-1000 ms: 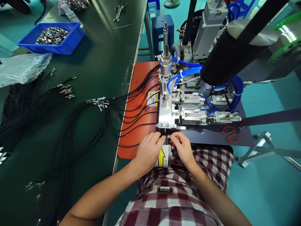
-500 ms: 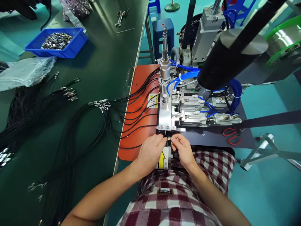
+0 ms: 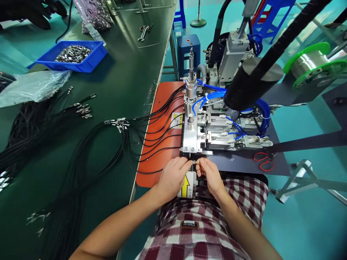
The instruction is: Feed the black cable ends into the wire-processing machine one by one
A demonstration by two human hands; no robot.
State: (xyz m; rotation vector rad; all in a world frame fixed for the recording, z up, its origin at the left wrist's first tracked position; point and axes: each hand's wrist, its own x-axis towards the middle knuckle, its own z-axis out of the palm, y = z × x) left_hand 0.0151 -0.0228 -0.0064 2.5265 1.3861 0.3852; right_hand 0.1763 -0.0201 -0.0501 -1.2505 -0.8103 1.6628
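My left hand (image 3: 175, 177) is closed on a thin black cable (image 3: 150, 172), which runs in from the left across the orange board (image 3: 146, 179). Between my two hands shows a small metal connector (image 3: 194, 162) at the cable's end. The fingertips of my right hand (image 3: 210, 174) pinch that connector from the right; its exact shape is hidden by the fingers. Both hands are at the near end of the machine's metal block (image 3: 190, 141), just above a plate with a yellow arrow (image 3: 185, 187). Several other black cables (image 3: 165, 148) lead into the block's left side.
Cable bundles (image 3: 81, 155) with metal ends lie on the green table (image 3: 121, 83) at left. Farther back are a blue tray (image 3: 93, 61) of small metal parts, a plastic bag (image 3: 35, 86) and a wrench (image 3: 143, 34). Red-handled scissors (image 3: 267, 165) rest on the machine's dark base; a green-rimmed wire spool (image 3: 306, 68) stands behind.
The view has tilted and shifted slightly. Both hands stay in nearly the same place at the machine's near end, with the right fingers slightly re-posed around the connector.
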